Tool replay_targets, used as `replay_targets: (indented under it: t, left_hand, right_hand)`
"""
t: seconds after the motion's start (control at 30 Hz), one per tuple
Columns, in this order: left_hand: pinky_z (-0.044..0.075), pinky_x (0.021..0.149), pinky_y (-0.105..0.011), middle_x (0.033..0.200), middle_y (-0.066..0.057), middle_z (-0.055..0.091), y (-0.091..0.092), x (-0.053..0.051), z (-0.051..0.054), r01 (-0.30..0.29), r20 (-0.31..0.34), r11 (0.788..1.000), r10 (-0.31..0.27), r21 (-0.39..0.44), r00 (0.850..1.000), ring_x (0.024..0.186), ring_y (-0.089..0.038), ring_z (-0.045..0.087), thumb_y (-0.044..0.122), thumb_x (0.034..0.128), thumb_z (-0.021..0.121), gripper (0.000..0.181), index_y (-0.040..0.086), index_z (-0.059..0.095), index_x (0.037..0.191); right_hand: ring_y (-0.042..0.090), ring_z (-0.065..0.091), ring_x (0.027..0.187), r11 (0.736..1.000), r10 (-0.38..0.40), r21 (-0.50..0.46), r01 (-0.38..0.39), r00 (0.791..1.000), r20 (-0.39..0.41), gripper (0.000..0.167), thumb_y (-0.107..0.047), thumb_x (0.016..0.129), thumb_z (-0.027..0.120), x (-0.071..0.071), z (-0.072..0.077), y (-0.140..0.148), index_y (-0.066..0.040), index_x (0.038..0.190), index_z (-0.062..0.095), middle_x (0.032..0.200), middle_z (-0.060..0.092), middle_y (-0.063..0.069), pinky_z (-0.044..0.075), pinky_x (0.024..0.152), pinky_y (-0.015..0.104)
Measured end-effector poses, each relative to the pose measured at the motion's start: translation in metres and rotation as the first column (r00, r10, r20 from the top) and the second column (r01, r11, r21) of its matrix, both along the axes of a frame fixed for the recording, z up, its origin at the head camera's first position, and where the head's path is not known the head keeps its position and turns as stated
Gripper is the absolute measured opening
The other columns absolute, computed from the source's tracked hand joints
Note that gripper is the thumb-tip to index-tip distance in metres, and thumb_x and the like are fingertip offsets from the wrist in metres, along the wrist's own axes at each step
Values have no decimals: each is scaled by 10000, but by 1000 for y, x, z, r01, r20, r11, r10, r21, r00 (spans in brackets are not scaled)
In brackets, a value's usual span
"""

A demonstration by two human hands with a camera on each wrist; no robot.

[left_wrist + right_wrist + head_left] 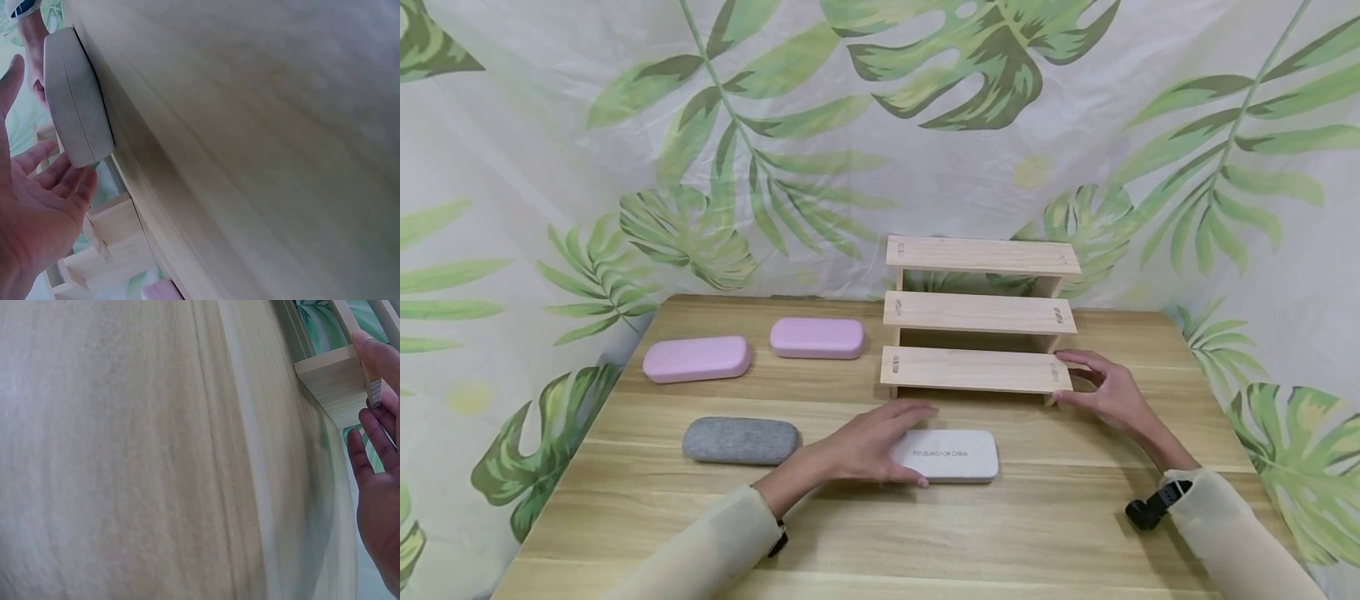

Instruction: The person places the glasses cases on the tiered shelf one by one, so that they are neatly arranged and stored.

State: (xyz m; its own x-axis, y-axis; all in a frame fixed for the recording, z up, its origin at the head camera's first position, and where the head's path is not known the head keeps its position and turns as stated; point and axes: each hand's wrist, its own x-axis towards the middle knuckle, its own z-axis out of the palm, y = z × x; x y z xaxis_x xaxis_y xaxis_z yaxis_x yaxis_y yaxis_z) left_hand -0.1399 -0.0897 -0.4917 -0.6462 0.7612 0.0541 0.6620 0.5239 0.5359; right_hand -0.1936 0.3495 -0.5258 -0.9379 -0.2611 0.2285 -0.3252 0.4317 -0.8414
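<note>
A white glasses case (955, 456) with printed lettering lies on the table. My left hand (868, 446) is at its left end, thumb toward the near side and fingers toward the far side. In the left wrist view the thumb stands apart from the case (75, 100), and the fingers (59, 175) are spread close to its end. At the right end of the lowest board of a three-step wooden rack (973, 369), my right hand (1108, 392) pinches the board between thumb and fingers. The right wrist view shows the thumb against the board's edge (374, 394).
Two pink glasses cases (696, 359) (817, 338) lie at the back left of the wooden table (1037, 533). A grey fabric case (741, 440) is left of my left hand. Behind the table hangs a leaf-patterned cloth (805, 167).
</note>
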Motion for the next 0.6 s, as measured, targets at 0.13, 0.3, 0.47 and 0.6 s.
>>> replay_targets:
  t: [0.13,0.3,0.47,0.6]
  left_hand:
    - [444,1166,-466,1607,-108,490,5,0,-1,14,7,1000,-14,-8,1000,1478,-278,470,541,793,905,992,115,479,1580]
    - [440,1170,-465,1605,-100,498,9,1,-2,28,17,999,-28,-36,999,1475,-269,478,549,788,904,999,119,479,1584]
    - [451,1161,-452,1592,-99,514,11,2,-3,41,18,998,-40,-57,999,1459,-265,498,531,799,905,973,113,493,1575]
    - [443,1169,-441,1586,-89,520,12,3,-3,48,24,996,-46,-71,999,1460,-259,496,501,804,913,951,111,503,1569]
  right_hand:
    - [-73,587,1212,1000,-6,2,6,1000,5,613,5,810,902,0,1,0,19,1376,667,1408,621,269,484,1014,133]
    - [-67,597,1196,1000,-10,-8,10,1000,3,613,17,812,896,1,1,-1,31,1378,661,1406,614,288,487,1008,132]
    - [-54,611,1181,1000,-11,-8,11,1000,6,613,18,821,889,2,-1,1,33,1387,655,1417,608,290,494,1008,143]
    - [-51,617,1177,1000,-17,-12,17,1000,17,617,9,824,890,2,-2,0,21,1394,656,1428,607,278,501,1008,155]
